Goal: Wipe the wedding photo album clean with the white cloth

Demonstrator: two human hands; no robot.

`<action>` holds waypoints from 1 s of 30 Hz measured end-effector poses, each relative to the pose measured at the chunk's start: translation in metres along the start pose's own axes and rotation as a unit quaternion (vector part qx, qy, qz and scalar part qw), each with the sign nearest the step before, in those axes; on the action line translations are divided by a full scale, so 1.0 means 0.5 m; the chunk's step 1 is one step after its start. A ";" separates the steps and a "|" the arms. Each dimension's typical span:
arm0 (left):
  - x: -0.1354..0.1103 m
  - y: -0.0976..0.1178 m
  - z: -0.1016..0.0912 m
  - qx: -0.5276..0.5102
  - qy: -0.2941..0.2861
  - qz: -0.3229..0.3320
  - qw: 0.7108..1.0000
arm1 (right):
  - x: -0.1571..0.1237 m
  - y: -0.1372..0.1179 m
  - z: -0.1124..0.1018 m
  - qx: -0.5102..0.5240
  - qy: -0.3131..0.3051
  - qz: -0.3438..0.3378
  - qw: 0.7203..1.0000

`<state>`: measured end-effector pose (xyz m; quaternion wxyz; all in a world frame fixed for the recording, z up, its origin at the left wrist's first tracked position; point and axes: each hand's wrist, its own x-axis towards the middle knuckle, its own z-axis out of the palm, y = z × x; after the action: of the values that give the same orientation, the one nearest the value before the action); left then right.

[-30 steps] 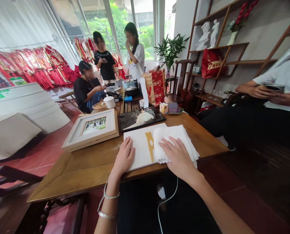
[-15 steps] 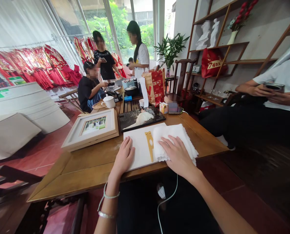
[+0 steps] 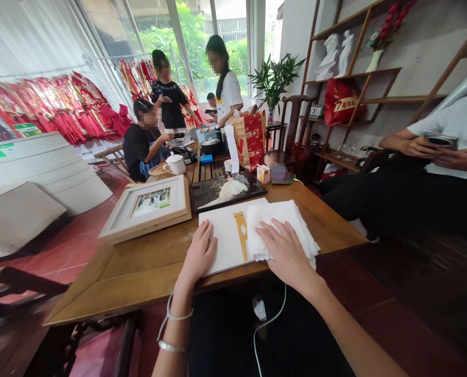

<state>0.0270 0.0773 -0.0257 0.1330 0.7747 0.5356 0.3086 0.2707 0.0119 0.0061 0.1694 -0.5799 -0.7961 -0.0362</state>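
Observation:
A flat white board [image 3: 223, 230] lies at the front edge of the wooden table [image 3: 139, 267]. My left hand [image 3: 201, 248] rests on its left edge, fingers stretched out. On the board's right part lies a folded white cloth [image 3: 296, 220] with ragged edges, and my right hand [image 3: 286, 248] lies flat on it with fingers spread. Between my hands a yellow, saw-shaped flat piece [image 3: 240, 235] with an oval hole sits on the board, close to the cloth's left edge. Neither hand grips anything.
Left of the board is a framed photo [image 3: 150, 204]; behind it, a dark picture panel [image 3: 225, 189]. Farther back stand a white lidded cup [image 3: 175, 163], a paper bag [image 3: 251, 139] and a small box [image 3: 263, 174]. A seated person [image 3: 445, 152] is at the right; several people are behind the table.
My hands, the cloth and the board have hardly moved. At the back, the standing person in white leans lower, and a person behind has come more into view.

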 end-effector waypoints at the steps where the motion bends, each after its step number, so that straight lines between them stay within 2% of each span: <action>1: 0.000 -0.001 0.001 -0.002 0.001 -0.001 1.000 | 0.000 0.000 -0.001 0.000 -0.001 0.000 1.000; 12: 0.001 0.005 -0.001 0.005 -0.008 -0.010 1.000 | 0.008 0.017 0.000 0.013 -0.009 -0.012 1.000; 22: 0.000 0.009 -0.002 0.007 -0.014 -0.013 1.000 | 0.046 0.025 0.004 0.019 -0.019 -0.003 1.000; 30: -0.001 0.012 -0.002 0.021 -0.021 -0.017 0.999 | 0.021 0.018 -0.004 0.030 -0.030 -0.005 0.999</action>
<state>0.0307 0.0744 -0.0218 0.1328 0.7747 0.5519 0.2785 0.2769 0.0238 0.0098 0.1623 -0.5714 -0.8044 0.0044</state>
